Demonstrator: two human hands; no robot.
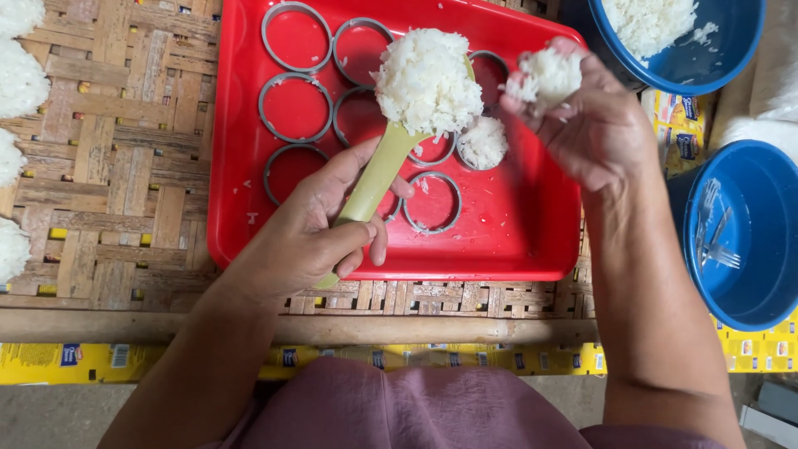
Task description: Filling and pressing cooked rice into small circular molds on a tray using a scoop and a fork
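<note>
While the left hand [320,237] grips a green paddle [374,179] by its handle near the tray's [241,166] front edge, heaped rice [428,79] sits over the rings [295,106]. Farther right, the right hand [594,125] pinches a rice lump [549,75]: soft, sticky, crumbly, best cupped lightly.

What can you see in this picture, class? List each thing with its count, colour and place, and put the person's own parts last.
tray: one, red, centre of the woven mat
rings: about nine, grey, on the tray; one holds rice
rice paddle: one, green, heaped with white rice, above the tray
rice lump: one, white, in the right hand's fingers
bowls: two, blue, at right; upper holds rice, lower holds forks
rice patties: several, white, left edge
woven mat: one, tan, under the tray
left hand: grips the paddle
right hand: holds the lump
</note>
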